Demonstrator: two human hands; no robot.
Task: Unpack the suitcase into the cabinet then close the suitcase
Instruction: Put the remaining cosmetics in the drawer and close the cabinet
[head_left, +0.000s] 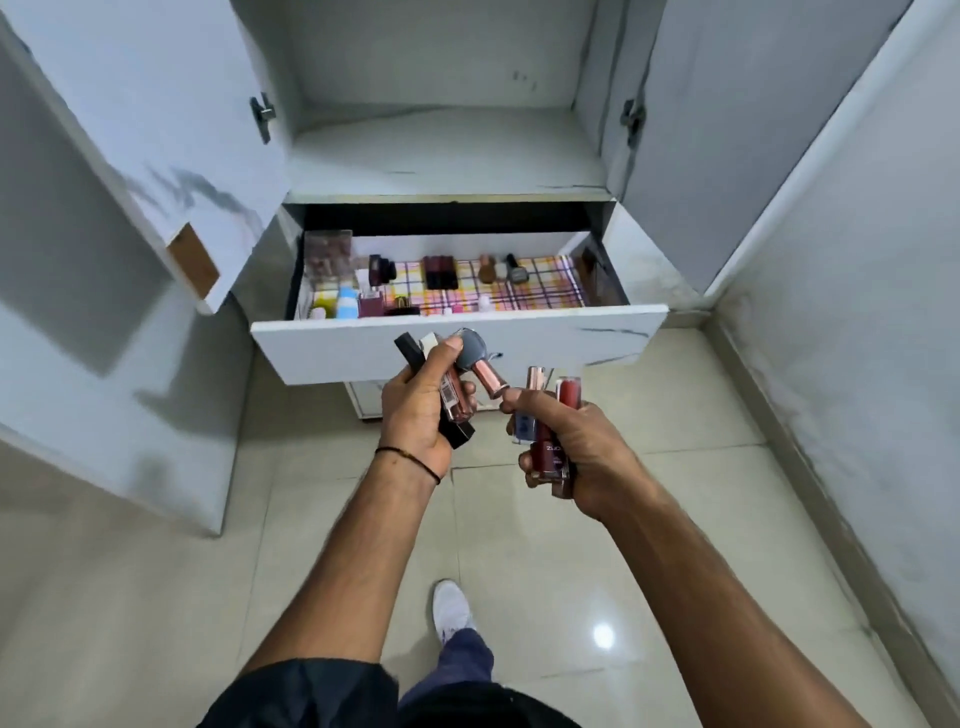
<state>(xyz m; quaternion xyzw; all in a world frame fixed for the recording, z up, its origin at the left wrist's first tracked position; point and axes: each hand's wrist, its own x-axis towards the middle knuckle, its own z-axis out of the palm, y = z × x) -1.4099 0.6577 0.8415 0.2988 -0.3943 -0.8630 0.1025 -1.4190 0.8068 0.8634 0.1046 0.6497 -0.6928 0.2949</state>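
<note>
I stand before a white cabinet (447, 150) whose drawer (545, 332) is pulled out, lined with checked paper and holding several small cosmetics. My left hand (415, 410) grips a bunch of makeup items (457, 384): black tubes, a pink gloss and a rose-gold-handled brush. My right hand (576, 447) grips several lip-gloss tubes (550, 415), red, dark red and blue-labelled. Both hands hover just in front of and below the drawer front. The suitcase is out of view.
Both cabinet doors (130, 130) stand open to left and right. A white wall (857, 338) closes in on the right. A lower drawer (369, 400) sits below the open one. My white shoe (452, 608) is on the glossy tiled floor (597, 545).
</note>
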